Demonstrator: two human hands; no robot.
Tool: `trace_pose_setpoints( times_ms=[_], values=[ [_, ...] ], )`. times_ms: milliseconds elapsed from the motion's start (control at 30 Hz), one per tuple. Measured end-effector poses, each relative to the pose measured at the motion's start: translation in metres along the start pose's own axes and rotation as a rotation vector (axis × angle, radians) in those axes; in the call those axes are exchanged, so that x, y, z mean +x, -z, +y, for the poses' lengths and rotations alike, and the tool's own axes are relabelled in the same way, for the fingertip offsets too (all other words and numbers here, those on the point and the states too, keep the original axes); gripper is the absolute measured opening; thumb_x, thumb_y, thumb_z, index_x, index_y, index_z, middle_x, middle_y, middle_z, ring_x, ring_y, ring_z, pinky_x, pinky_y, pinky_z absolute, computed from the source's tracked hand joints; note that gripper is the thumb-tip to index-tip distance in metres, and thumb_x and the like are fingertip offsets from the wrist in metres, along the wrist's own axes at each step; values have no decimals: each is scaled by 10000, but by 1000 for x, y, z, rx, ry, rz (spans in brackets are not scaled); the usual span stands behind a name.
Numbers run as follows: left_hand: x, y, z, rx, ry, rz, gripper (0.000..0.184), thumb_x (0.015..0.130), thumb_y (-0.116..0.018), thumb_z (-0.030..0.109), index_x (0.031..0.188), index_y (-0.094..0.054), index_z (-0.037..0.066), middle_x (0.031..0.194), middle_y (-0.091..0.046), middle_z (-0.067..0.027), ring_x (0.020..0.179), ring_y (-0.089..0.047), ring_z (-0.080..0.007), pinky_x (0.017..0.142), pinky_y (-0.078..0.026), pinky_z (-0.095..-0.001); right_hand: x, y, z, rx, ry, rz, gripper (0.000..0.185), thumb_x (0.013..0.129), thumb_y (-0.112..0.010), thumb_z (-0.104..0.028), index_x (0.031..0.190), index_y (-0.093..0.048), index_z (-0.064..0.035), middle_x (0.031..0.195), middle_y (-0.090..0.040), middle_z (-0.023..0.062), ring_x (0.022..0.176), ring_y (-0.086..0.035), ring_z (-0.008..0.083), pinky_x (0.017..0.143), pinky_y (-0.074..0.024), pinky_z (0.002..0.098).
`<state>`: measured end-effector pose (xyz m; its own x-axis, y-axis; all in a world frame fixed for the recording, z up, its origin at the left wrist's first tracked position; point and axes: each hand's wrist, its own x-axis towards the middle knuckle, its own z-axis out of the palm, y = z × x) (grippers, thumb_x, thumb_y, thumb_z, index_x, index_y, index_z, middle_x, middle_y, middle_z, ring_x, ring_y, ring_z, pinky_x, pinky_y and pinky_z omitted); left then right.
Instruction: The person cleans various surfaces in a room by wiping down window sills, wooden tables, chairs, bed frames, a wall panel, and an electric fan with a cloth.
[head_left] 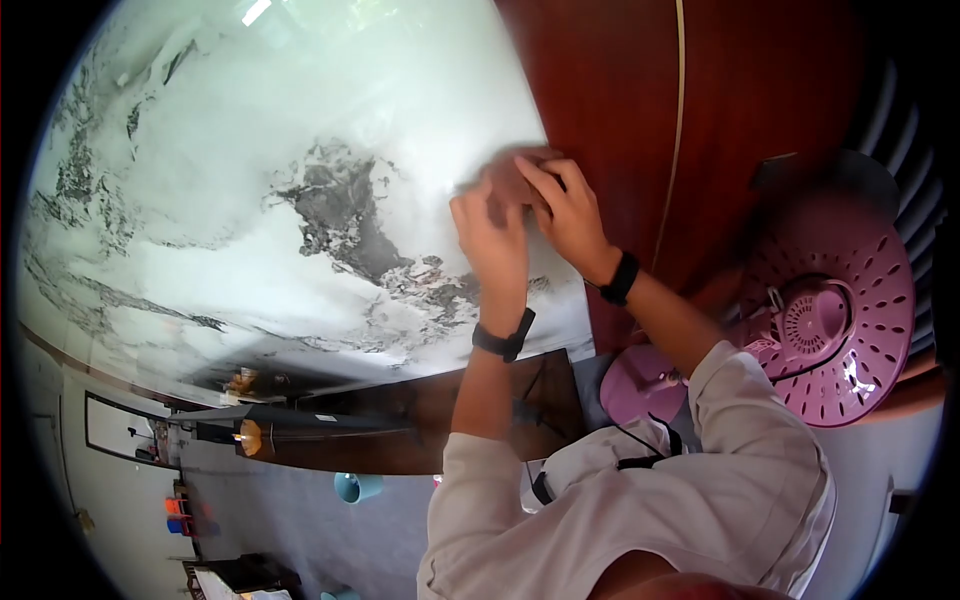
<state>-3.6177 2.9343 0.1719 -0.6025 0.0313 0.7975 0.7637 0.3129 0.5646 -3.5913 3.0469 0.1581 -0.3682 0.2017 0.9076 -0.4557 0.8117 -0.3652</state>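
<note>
A brownish-pink cloth (512, 178) is bunched against the glossy white-and-grey marbled panel (430, 110), close to where it meets the dark red wood. My left hand (494, 238) has its fingers bent onto the cloth's lower left part. On the cloth's right side, my right hand (570, 213) presses and grips with curled fingers. Both hands hold the one cloth between them, and it is slightly smeared by motion. Each wrist wears a black band.
Right of my arms stands a pink fan (870, 330) with a slotted round body. A dark wooden stand (545, 410) and a flat black screen (350, 425) lie below the panel. Farther off, a light blue bin (358, 487) sits on the grey floor.
</note>
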Motion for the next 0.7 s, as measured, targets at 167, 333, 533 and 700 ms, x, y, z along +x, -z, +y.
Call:
trace_pose_setpoints(
  times_ms=[167, 333, 533, 700],
  values=[
    [-37, 6, -22, 104, 76, -99, 372, 827, -672, -57, 1186, -610, 15, 1035, -519, -117, 909, -622, -225, 808, -532, -330, -50, -16, 13, 79, -122, -67, 550, 766, -667, 57, 1286, -622, -116, 1073, -576, 114, 938, -615, 313, 780, -543, 383],
    [-31, 8, -11, 17, 24, -56, 388, 823, -677, -56, 1200, -604, 3, 1030, -521, -126, 892, -621, -240, 797, -535, -336, -33, 2, 4, 235, -147, -81, 599, 724, -668, 93, 1283, -633, -118, 1055, -575, 133, 945, -616, 327, 782, -541, 394],
    [21, -19, 55, -51, -210, -7, 384, 806, -686, -22, 1180, -605, 10, 1034, -539, -143, 944, -594, -282, 788, -514, -367, 29, 45, 6, 67, 18, 242, 617, 717, -628, 127, 1279, -648, -128, 1066, -563, 161, 950, -608, 347, 784, -536, 399],
    [1, -58, 38, -92, -117, -126, 371, 773, -706, 16, 1132, -614, 24, 1031, -551, -161, 948, -567, -332, 812, -489, -401, 0, 51, 42, -40, -63, 250, 626, 719, -625, 133, 1290, -641, -124, 1071, -541, 154, 953, -598, 331, 790, -527, 382]
  ],
)
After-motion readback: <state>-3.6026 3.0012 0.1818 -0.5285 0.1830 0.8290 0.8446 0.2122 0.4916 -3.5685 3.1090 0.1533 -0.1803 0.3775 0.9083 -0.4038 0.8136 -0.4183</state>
